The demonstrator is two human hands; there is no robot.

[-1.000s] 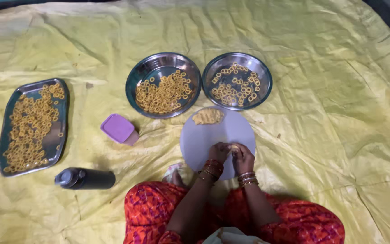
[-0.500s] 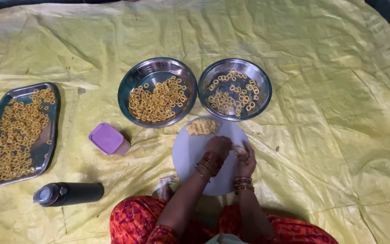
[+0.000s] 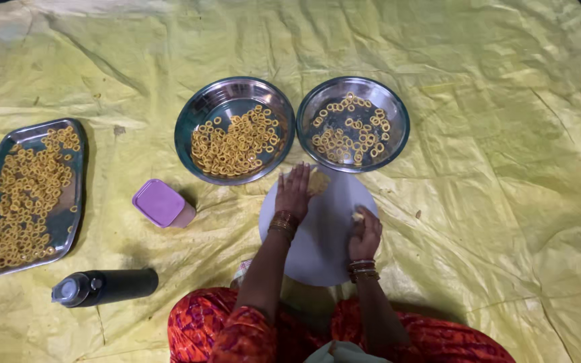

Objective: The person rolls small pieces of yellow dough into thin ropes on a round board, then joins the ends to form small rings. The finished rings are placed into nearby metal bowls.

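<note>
The person is sitting at the near edge of a round white board [image 3: 324, 235], the landmark here, which is lying on a yellow sheet [image 3: 492, 202]. The right hand [image 3: 366, 232] is curling its grip loosely around a small dough bit [image 3: 358, 216] on the board's right side; the left hand [image 3: 294, 191], fingers flat and holding nothing, is touching the dough lump [image 3: 317, 181] at the board's far edge. Pinching small, even pieces and rolling with light pressure would likely be serving best.

Left of the board are lying a black bottle [image 3: 105, 287] and a lidded purple box [image 3: 161, 204]; further left, a steel tray [image 3: 31, 191] is holding many dough rings. Just beyond the board, the left steel bowl [image 3: 235, 130] is carrying a fuller heap of rings than the right steel bowl [image 3: 353, 124].
</note>
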